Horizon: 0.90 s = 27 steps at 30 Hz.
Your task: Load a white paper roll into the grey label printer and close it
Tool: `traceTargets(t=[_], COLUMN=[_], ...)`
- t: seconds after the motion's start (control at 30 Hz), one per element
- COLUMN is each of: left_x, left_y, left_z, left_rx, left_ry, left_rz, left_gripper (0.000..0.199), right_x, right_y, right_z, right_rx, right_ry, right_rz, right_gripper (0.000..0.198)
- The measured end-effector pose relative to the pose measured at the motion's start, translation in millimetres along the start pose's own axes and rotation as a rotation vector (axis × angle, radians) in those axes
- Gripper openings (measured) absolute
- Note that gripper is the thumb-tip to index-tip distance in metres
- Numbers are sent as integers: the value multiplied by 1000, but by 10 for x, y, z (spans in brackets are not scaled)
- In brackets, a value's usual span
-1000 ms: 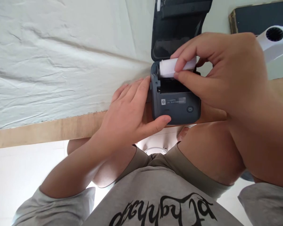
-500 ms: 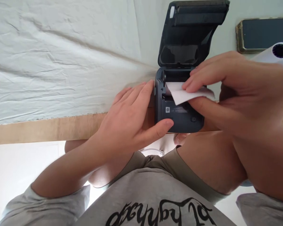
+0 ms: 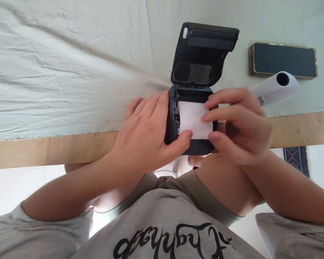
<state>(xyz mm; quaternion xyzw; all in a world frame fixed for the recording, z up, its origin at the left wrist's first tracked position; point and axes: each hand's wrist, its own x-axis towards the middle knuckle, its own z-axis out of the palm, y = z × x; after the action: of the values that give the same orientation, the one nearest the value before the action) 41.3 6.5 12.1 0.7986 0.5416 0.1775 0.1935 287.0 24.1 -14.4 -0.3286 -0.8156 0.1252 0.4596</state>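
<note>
Head view: your left hand (image 3: 148, 129) lies along the left side of the printer (image 3: 198, 148), its fingers straight and close together, the thumb held well away from them and reaching over the front, where its tip overlaps the lower left corner of the paper (image 3: 196, 120). Your right hand (image 3: 245, 126) is at the other side, fingers and thumb parted, two fingertips at the paper's right edge and the thumb at its lower right corner. That hand is slightly blurred, so you can't quite tell how firmly it presses.

The paper lies over the printer's open bay and covers much of the front panel. Behind the bay the dark lid (image 3: 196, 59) stands raised, with a white tab (image 3: 185, 33) near its upper left corner. The printer sits at the near edge of the desk (image 3: 43, 153), whose bare wood shows in front of the pale cloth (image 3: 78, 90), creased on your left.

Beyond your right hand a white device (image 3: 275, 90) with a round dark end lies just in front of a phone (image 3: 284, 59), overlapping it in this view. The phone lies screen up, well apart from the printer.
</note>
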Motion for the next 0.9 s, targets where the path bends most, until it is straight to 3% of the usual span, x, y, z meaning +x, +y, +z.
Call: traceTargets(t=[0.1,0.23,0.37,0.5,0.7,0.9], left_x=[-10,-12,-13,-34,-58,-90], left_y=[-7,-28,-62,-142,-233,-198], left_z=[44,69,49,12,-80,-56], left_rx=[-9,-19,-6,-30,-169,-118], left_ry=[18,15,4,-60,-71,-25], left_rz=[32,69,70,92,180,272], left_gripper=[82,85,82,81,85,66], right_x=[-31,92,235,200,124,211], right_y=[76,186,227,224,87,124], right_z=[-30,-14,-39,-116,-129,-209], right_rx=[-33,87,326,322,148,163], right_ry=[13,-73,-10,90,-222,-315], right_rz=[206,329,436,530,504,488], right_gripper=[44,66,65,51,51,52])
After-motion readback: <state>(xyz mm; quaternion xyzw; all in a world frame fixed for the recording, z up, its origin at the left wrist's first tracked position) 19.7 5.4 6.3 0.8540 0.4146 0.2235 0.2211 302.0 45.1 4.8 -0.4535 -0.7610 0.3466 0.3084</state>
